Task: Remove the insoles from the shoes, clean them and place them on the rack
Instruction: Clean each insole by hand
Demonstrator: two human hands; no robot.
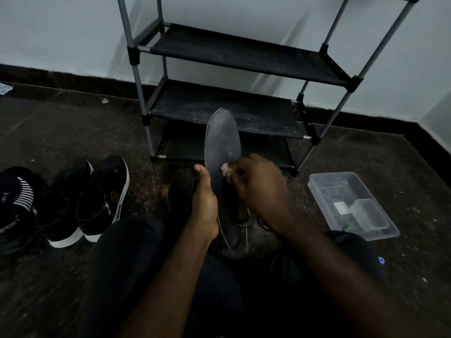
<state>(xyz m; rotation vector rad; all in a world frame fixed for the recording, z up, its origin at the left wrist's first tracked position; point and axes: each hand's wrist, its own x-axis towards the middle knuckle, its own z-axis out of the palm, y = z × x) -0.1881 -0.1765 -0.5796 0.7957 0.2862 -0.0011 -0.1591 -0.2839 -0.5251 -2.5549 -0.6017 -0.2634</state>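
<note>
A grey insole [220,137] stands upright in front of me, toe end up. My left hand [203,203] grips its lower half, thumb along the left edge. My right hand [258,186] pinches a small pale wipe [225,169] against the insole's face. Behind it stands the black shoe rack [227,111] with fabric shelves. A pair of black shoes with white soles [90,203] sits on the floor to the left. Another dark shoe [180,189] lies just behind my left hand, partly hidden.
A clear plastic box [351,203] holding small containers sits on the floor at the right. More dark footwear with stripes [17,203] is at the far left. My dark-trousered legs [127,264] fill the foreground. The wall and black skirting run behind the rack.
</note>
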